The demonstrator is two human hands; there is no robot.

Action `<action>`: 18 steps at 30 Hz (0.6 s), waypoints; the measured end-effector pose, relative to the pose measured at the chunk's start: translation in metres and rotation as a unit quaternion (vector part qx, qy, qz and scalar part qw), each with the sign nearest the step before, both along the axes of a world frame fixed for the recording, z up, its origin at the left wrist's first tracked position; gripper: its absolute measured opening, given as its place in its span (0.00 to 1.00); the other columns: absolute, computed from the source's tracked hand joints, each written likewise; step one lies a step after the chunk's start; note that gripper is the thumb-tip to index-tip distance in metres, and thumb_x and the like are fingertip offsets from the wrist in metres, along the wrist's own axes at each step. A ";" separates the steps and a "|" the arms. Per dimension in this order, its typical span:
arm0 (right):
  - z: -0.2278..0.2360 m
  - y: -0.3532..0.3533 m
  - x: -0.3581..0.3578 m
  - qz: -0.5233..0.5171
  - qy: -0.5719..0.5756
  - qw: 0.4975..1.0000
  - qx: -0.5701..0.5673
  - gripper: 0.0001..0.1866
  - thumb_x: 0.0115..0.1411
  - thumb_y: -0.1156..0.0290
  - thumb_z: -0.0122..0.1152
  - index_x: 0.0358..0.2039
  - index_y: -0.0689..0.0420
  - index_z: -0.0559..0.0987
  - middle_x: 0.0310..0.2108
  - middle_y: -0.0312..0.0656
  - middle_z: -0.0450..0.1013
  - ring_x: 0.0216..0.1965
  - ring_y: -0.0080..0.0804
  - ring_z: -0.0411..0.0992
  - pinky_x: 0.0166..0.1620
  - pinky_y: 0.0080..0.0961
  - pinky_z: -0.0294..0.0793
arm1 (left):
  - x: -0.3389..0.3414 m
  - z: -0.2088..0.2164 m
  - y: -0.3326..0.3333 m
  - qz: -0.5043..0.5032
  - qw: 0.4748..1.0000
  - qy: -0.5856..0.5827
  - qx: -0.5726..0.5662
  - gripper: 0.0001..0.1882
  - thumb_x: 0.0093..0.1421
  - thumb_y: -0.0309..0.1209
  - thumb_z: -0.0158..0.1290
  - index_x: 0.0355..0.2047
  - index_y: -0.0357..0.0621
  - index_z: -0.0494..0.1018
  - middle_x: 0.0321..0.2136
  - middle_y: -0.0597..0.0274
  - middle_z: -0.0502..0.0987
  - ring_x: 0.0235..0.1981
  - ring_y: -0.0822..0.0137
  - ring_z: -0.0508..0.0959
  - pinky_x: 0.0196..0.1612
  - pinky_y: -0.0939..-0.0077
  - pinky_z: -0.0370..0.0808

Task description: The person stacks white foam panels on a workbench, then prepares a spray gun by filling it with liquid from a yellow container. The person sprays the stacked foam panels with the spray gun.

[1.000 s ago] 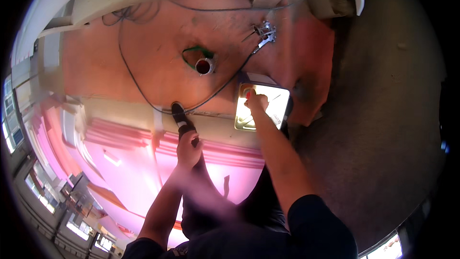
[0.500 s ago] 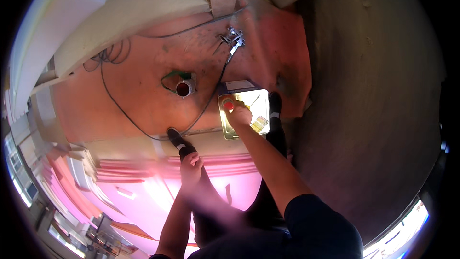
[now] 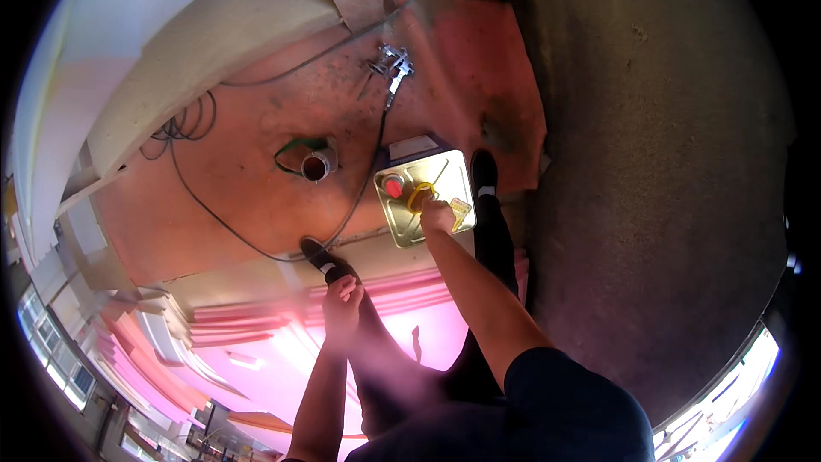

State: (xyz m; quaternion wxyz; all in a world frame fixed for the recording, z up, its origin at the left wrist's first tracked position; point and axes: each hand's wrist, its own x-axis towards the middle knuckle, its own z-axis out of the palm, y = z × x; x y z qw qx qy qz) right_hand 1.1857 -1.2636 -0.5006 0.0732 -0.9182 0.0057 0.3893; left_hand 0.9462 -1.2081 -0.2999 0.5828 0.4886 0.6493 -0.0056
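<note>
A square metal can (image 3: 409, 228) stands on the floor between my feet, its top facing up. It has a red cap (image 3: 393, 186) at one corner and a yellow handle (image 3: 414, 201) in the middle. My right hand (image 3: 440, 216) is at the handle, its fingers hooked into the loop; the fingertips are partly hidden. A yellowish label (image 3: 460, 212) shows on the can top beside the hand. My left hand (image 3: 343, 298) rests near my left knee with curled fingers and nothing visible in them.
Left of the can stands a cup of dark liquid (image 3: 315, 168) with a green strap (image 3: 295, 147) beside it. A spray gun (image 3: 395, 68) lies farther off, its black hose (image 3: 363, 197) curving across the floor past my left shoe (image 3: 315, 250). A dark blue box (image 3: 415, 147) sits behind the can.
My right hand has moved from the red cap to the yellow handle, leaving the cap uncovered. The whole view has shifted slightly. My left hand stays near the knee.
</note>
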 end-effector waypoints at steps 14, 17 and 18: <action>-0.028 0.034 -0.029 -0.201 0.072 0.977 -0.009 0.21 0.62 0.53 0.56 0.39 0.59 0.82 0.40 0.53 0.79 0.41 0.48 0.80 0.44 0.40 0.80 | 0.008 0.004 -0.002 -0.043 0.999 0.006 0.015 0.16 0.61 0.28 0.59 0.48 0.34 0.74 0.43 0.55 0.80 0.45 0.67 0.80 0.50 0.77 0.75; -0.049 -0.001 -0.025 0.162 -0.029 0.982 -0.091 0.17 0.63 0.58 0.55 0.35 0.58 0.83 0.36 0.49 0.80 0.36 0.43 0.81 0.39 0.37 0.81 | 0.007 0.005 -0.011 -0.051 0.999 0.009 0.009 0.16 0.61 0.28 0.59 0.48 0.34 0.74 0.43 0.55 0.80 0.45 0.67 0.80 0.50 0.77 0.75; -0.070 -0.018 -0.037 0.002 -0.089 0.996 0.022 0.17 0.62 0.57 0.55 0.34 0.58 0.83 0.34 0.49 0.80 0.36 0.44 0.80 0.38 0.38 0.80 | 0.008 0.001 -0.011 -0.058 0.998 0.003 0.005 0.16 0.62 0.28 0.59 0.48 0.34 0.74 0.43 0.55 0.80 0.45 0.68 0.80 0.50 0.77 0.75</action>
